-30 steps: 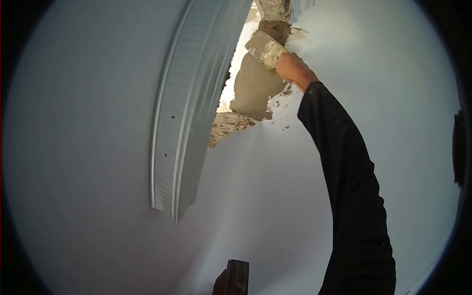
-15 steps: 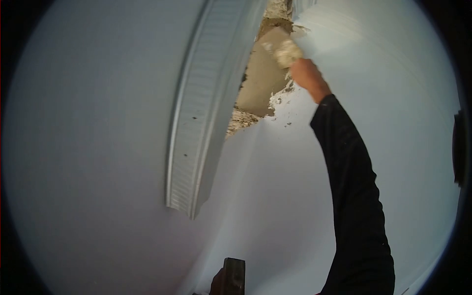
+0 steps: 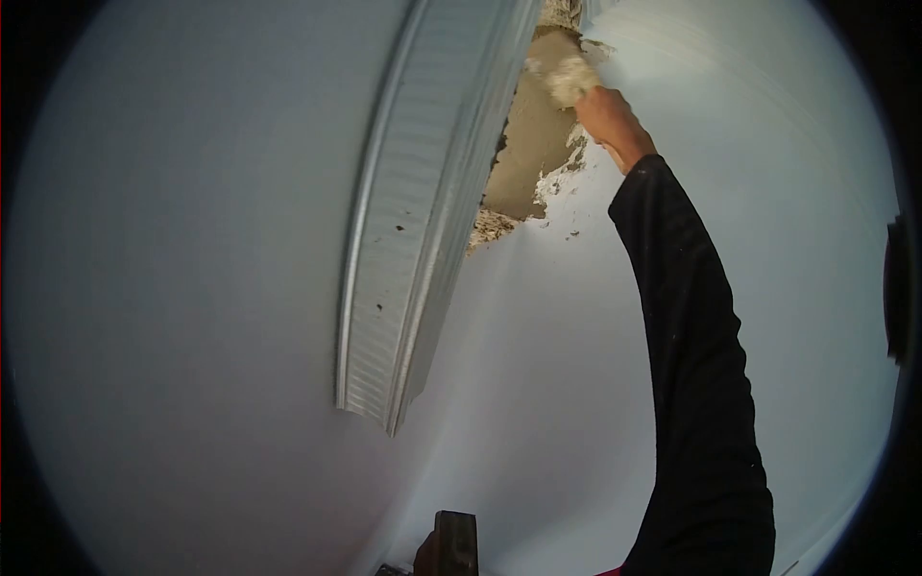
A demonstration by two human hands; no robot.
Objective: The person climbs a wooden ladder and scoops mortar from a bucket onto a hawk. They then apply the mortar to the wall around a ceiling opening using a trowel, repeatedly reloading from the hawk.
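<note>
Where the white wall is broken open to a grey plaster patch (image 3: 523, 158), a mortar-caked putty knife (image 3: 567, 79) lies against the patch's upper end. Right hand (image 3: 608, 120), grip closed around its handle, just right of the patch; black sleeve (image 3: 691, 365) below. Ribbed white moulding (image 3: 413, 240) left of the patch. Left hand (image 3: 429, 555) far below, holding a dark tool (image 3: 456, 542).

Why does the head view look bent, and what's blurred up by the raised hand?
Head view: fisheye lens, so the white trim bows and a black ring frames the picture; the scraper in the right hand is smeared by motion blur against the grey patch; light is soft, with no glare.
</note>
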